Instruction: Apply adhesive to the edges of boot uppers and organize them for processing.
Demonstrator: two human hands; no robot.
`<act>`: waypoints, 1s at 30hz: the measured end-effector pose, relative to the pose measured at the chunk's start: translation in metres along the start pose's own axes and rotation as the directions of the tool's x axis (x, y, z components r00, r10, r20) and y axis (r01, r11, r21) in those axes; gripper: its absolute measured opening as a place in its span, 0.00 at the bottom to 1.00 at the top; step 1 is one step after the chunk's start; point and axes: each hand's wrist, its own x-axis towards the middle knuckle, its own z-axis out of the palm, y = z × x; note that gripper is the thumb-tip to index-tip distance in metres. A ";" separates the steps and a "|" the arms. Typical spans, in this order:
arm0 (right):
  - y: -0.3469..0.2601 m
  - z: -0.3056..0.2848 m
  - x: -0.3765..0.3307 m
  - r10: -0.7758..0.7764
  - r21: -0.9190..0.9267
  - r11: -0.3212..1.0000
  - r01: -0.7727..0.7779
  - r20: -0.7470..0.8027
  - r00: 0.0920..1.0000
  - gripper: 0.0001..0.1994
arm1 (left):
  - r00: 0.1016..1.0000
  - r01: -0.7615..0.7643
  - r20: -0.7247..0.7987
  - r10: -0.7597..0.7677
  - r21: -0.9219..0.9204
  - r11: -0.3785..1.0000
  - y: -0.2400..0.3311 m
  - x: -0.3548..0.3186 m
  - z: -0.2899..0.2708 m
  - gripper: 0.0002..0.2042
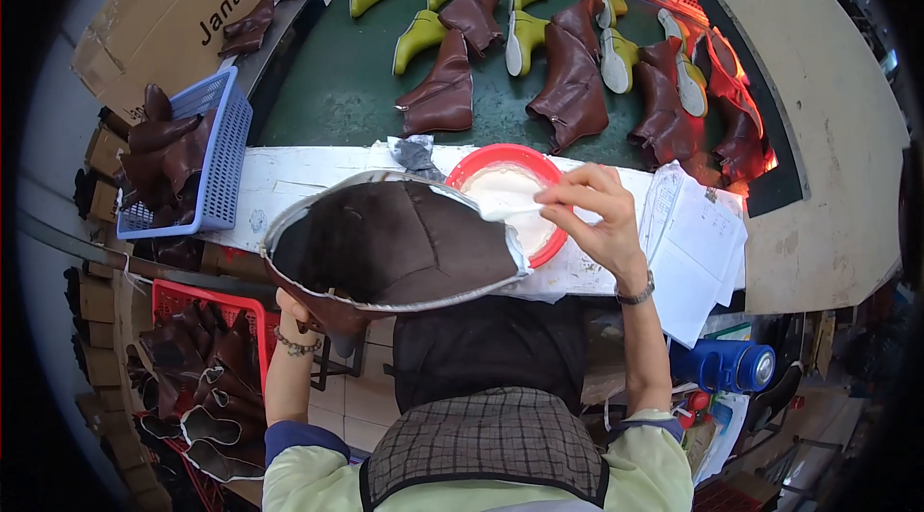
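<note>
Wht bench (308,166): R hand (608,223) raised, fingers (568,194) pinching wht tool (508,212); L hand (292,308) low, holding brn boot (385,243).

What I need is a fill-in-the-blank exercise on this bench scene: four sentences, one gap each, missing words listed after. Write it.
1. The right hand pinches a white tool over a bowl whose rim is coloured ____.
2. The left hand holds a brown boot, with a beaded ____ worn just behind that hand.
3. The plastic basket at the left end of the white worktop is coloured ____.
4. The papers lie to the ____ of the bowl.

Missing words: red; bracelet; blue; right.
</note>
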 end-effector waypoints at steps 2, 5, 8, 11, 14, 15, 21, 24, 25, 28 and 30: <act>0.000 -0.004 -0.012 0.031 -0.011 0.999 -0.031 0.021 0.999 0.09 | 0.999 -0.035 -0.031 0.035 -0.005 0.999 0.003 0.001 -0.002 0.54; 0.001 -0.007 -0.025 0.065 -0.004 0.998 -0.064 0.044 0.997 0.09 | 0.997 -0.052 -0.049 0.051 -0.005 0.999 0.005 0.003 -0.004 0.54; 0.003 -0.005 -0.022 0.093 -0.038 0.995 -0.092 0.024 0.995 0.09 | 0.998 -0.043 -0.043 0.042 -0.004 0.999 0.003 0.009 0.001 0.54; 0.004 -0.001 -0.006 0.043 -0.006 0.999 -0.043 0.053 0.998 0.08 | 1.000 0.001 -0.026 -0.001 -0.013 1.000 -0.007 0.017 0.011 0.54; 0.001 0.005 0.011 0.001 0.019 1.000 -0.004 0.113 0.994 0.08 | 0.999 0.046 -0.007 -0.047 -0.027 0.999 -0.018 0.023 0.022 0.54; 0.000 0.007 0.015 0.003 0.063 0.998 -0.011 0.119 0.993 0.08 | 0.998 0.064 0.000 -0.064 -0.034 0.997 -0.021 0.023 0.026 0.54; -0.004 0.014 0.042 -0.091 0.162 0.985 0.062 0.182 0.979 0.07 | 0.978 0.196 0.080 -0.193 -0.030 0.980 -0.041 0.029 0.047 0.54; -0.010 0.022 0.056 -0.165 0.153 0.979 0.133 0.218 0.962 0.07 | 0.955 0.274 0.121 -0.270 -0.015 0.962 -0.053 0.032 0.058 0.54; -0.012 0.026 0.060 -0.221 0.167 0.968 0.188 0.214 0.951 0.07 | 0.948 0.290 0.137 -0.286 -0.006 0.957 -0.055 0.033 0.061 0.54; -0.015 0.044 0.069 -0.268 0.247 0.947 0.205 0.261 0.927 0.07 | 0.935 0.324 0.154 -0.320 0.002 0.946 -0.060 0.034 0.064 0.54; -0.011 0.043 0.067 -0.259 0.269 0.945 0.187 0.265 0.929 0.08 | 0.942 0.310 0.141 -0.306 -0.006 0.951 -0.058 0.032 0.059 0.54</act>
